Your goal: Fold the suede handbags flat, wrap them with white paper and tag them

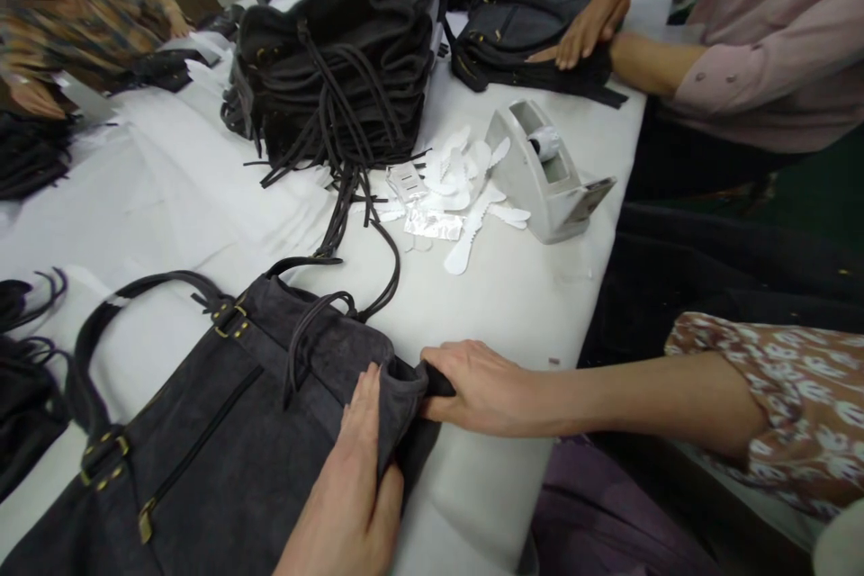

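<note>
Fingers of your right hand [476, 387] gripped an edge of the dark bag [222, 432]; your left hand [347, 477] lay against it, fingers straight. It rested on the white table [526, 297].

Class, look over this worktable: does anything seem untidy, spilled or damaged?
The white notched pieces look untidy: they lie scattered at different angles beside the grey tape dispenser. I see no spill, and no obvious damage on the held bag.

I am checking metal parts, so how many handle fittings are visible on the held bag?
2: the upper fitting, near the top end of the zip; the lower fitting, near the zip pull. Others may be hidden underneath.
</note>
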`<state>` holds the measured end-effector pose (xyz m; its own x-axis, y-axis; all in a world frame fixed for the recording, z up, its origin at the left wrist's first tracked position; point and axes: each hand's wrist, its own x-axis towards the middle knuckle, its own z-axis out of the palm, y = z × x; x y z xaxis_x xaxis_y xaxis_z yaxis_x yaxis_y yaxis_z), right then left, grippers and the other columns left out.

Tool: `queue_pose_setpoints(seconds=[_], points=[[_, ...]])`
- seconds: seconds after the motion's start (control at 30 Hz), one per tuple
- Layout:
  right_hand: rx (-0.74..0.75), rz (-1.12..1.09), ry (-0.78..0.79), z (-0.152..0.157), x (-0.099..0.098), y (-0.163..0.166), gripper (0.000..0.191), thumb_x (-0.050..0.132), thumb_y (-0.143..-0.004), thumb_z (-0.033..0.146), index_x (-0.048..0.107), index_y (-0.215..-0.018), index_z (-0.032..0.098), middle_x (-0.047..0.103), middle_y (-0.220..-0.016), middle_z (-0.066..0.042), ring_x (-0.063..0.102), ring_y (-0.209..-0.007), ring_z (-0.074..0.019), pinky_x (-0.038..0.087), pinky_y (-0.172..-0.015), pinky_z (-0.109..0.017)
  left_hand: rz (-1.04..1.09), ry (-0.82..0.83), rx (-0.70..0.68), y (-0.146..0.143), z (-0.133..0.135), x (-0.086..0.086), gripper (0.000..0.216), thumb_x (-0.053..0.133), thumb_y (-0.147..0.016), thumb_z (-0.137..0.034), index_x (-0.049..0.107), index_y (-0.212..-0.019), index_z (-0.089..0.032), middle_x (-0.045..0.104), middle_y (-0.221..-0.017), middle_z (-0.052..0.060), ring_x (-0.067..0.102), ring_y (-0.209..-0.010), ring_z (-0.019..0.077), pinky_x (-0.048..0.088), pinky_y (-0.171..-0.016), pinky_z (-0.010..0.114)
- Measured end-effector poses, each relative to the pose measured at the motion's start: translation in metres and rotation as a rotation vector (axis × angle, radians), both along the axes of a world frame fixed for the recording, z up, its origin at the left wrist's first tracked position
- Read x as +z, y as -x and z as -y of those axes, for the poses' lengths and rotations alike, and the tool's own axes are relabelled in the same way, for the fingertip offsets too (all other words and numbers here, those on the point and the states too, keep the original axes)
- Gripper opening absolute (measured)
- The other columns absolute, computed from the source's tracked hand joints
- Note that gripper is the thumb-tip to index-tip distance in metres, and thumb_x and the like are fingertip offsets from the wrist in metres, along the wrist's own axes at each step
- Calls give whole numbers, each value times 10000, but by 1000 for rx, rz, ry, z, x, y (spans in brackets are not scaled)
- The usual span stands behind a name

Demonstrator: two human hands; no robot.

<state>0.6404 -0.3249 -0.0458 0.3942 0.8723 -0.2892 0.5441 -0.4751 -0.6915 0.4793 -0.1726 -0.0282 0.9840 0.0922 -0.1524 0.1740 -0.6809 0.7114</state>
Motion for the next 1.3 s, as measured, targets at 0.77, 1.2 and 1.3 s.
queue_pose_setpoints(seconds=[0.77, 1.2, 1.3], points=[[684, 840, -866, 1, -15, -27, 211, 498, -940, 219, 663, -1072, 217, 610, -1238, -68, 494, -1222, -190, 400, -998, -392, -184, -363, -130, -9, 23, -19, 785, 533, -764, -314, 233, -1475, -174, 91, -1574, 160, 24, -1447, 368, 217, -1074, 670], [585, 309, -816, 17, -27, -24, 403, 446, -842, 145, 554, -1224, 75, 626, -1208, -157, 490, -1249, -236, 446, -1002, -392, -185, -578, -108, -13, 29, -35, 887, 388, -826, -665, 148, -1492, -129, 46, -1569, 178, 30, -1442, 392, 131, -1091, 687], [281, 133, -724, 13, 4, -18, 352, 434, -861, 150, 544, -1192, 109, 658, -1106, -144, 586, -1097, -190, 497, -934, -348, -179, -536, -78, -14, 32, -35, 888, 379, -829, -660, 108, -1496, -139, 32, -1569, 177, 30, -1439, 401, 101, -1089, 699]])
